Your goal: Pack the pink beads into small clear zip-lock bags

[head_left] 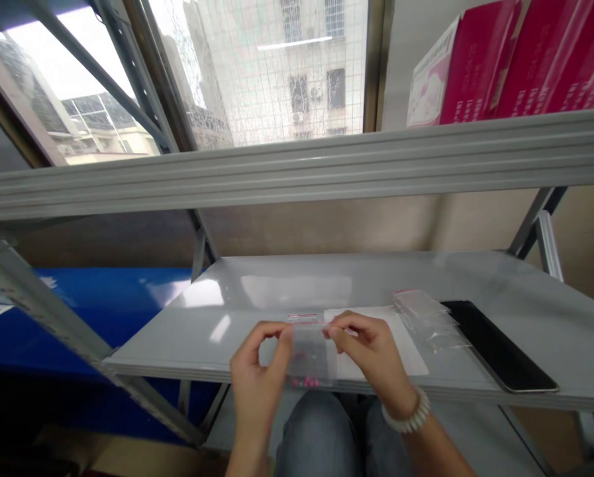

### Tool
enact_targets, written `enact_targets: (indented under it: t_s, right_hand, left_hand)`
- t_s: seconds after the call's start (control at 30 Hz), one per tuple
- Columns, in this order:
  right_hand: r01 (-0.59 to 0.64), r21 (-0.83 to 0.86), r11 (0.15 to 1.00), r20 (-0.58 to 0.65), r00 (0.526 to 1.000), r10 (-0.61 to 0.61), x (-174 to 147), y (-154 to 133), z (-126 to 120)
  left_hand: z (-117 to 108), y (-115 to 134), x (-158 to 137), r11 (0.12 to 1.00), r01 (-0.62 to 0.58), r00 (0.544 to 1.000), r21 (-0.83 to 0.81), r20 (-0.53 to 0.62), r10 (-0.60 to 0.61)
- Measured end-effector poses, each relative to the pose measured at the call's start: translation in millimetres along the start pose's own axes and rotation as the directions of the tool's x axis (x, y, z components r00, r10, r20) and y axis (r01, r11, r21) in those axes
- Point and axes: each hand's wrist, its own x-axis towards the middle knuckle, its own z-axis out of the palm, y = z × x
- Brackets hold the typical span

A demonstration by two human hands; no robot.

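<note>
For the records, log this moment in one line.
left hand: pinching top of zip bag; right hand: likewise; contents: pink bead-like pieces, bottom

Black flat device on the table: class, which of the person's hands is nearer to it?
Right. The right hand is left of the device, pinching the clear bag at its top edge; the left hand holds that edge's other end, farther left.

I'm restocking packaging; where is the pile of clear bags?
In the head view, the pile of clear bags lies on the grey table, right of the right hand, between the white sheet and the black phone.
</note>
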Motion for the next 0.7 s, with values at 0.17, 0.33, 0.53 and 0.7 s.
enact_targets:
  t_s: [0.17,0.33,0.53,0.7]
  right_hand:
    - [-0.059,-0.203,0.977,-0.036,0.998,0.052,50,47,20]
    - [-0.010,-0.338,0.941,-0.092,0.995,-0.023,54,52,13]
    - [0.040,-0.451,0.891,-0.145,0.982,-0.118,44,30,-31]
    - [-0.056,-0.593,0.804,-0.233,0.967,-0.104,39,30,-95]
  left_hand:
    - [17,-47,46,0.989,0.119,0.984,0.084,0.125,-0.129]
    - [25,-75,54,0.968,0.120,0.977,0.219,0.147,-0.154]
    - [30,-68,52,0.915,0.043,0.993,0.402,0.080,-0.082]
    - [87,-24,35,0.927,-0.181,0.936,0.328,0.346,0.060]
